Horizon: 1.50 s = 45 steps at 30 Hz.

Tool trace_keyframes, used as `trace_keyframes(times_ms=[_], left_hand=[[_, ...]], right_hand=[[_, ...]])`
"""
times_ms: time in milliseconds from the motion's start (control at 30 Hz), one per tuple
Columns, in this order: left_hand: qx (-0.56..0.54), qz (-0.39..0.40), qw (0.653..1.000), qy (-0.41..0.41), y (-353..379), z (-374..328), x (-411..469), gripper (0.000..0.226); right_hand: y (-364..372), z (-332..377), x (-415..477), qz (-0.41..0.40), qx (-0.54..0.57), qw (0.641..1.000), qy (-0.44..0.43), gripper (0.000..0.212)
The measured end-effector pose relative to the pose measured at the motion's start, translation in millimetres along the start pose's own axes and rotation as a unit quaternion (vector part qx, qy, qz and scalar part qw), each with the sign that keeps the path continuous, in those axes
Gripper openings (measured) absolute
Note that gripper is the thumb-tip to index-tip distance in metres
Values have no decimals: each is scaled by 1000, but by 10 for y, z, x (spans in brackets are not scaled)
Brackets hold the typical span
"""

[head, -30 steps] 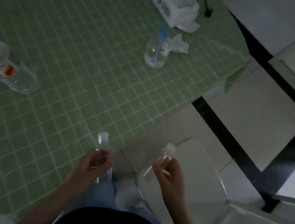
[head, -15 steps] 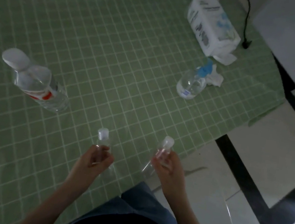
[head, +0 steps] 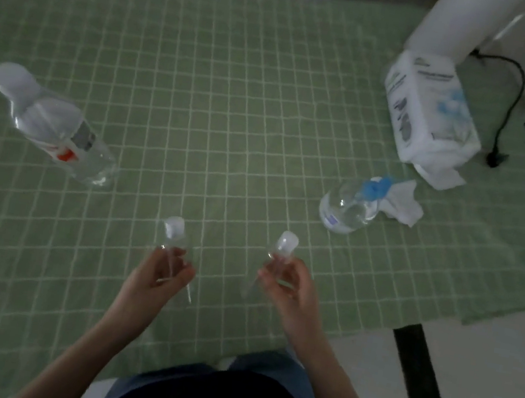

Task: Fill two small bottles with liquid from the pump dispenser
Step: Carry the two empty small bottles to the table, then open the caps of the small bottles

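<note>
Fingers curled on both sides: left hand (head: 160, 272) grips one small clear plastic bottle (head: 174, 236), right hand (head: 291, 285) pinches the other small clear bottle (head: 283, 246), both capped, roughly upright over the green checked desk (head: 234, 107). Round clear pump dispenser with blue head (head: 348, 208) stands near, to the right. Best play: set both down, uncap, then hold each mouth squarely under the nozzle.

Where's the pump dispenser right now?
In the head view the pump dispenser stands on the right side of the green checked cloth, beside a crumpled tissue, nearer than the white tissue pack and beyond the right hand.
</note>
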State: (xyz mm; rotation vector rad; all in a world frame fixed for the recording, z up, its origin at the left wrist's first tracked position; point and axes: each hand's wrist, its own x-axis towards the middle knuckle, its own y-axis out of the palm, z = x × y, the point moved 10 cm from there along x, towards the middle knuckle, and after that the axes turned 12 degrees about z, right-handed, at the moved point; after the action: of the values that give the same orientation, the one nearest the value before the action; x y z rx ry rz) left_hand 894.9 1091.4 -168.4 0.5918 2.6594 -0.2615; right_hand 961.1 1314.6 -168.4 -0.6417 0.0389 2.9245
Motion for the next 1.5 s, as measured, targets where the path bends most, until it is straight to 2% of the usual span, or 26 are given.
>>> trace_keyframes(times_ms=[100, 200, 333, 467, 667, 800, 1033, 1133, 1333, 1433, 1500], left_hand=[[-22, -58, 998, 2, 305, -35, -15, 13], [-46, -95, 994, 0, 616, -62, -73, 18], [-72, -123, 990, 3, 907, -127, -111, 18], [-43, -130, 990, 13, 966, -195, -29, 24], [7, -159, 986, 58, 791, -377, 320, 29], [35, -170, 979, 103, 554, -451, 619, 30], [53, -161, 964, 203, 497, -289, 977, 33], [62, -142, 958, 241, 534, -249, 1009, 25], [119, -162, 943, 266, 538, -173, 1009, 41], [160, -197, 935, 249, 520, -159, 1037, 41], [166, -200, 938, 227, 518, -143, 1035, 54]], right_hand=[[-279, 78, 91, 61, -38, 997, -6, 19], [-528, 134, 126, 106, -73, 992, -3, 26], [-699, 194, 179, 153, -100, 983, -11, 27], [-737, 207, 275, 175, -107, 979, -19, 26], [-663, 292, 514, 184, -99, 976, -53, 50], [-529, 470, 768, 194, -130, 967, -101, 38], [-361, 559, 1138, 186, -176, 947, -193, 44], [-310, 547, 1164, 195, -180, 938, -224, 46], [-342, 486, 1132, 189, -192, 927, -262, 38], [-388, 482, 1052, 180, -187, 925, -275, 42], [-416, 482, 975, 174, -186, 925, -283, 45]])
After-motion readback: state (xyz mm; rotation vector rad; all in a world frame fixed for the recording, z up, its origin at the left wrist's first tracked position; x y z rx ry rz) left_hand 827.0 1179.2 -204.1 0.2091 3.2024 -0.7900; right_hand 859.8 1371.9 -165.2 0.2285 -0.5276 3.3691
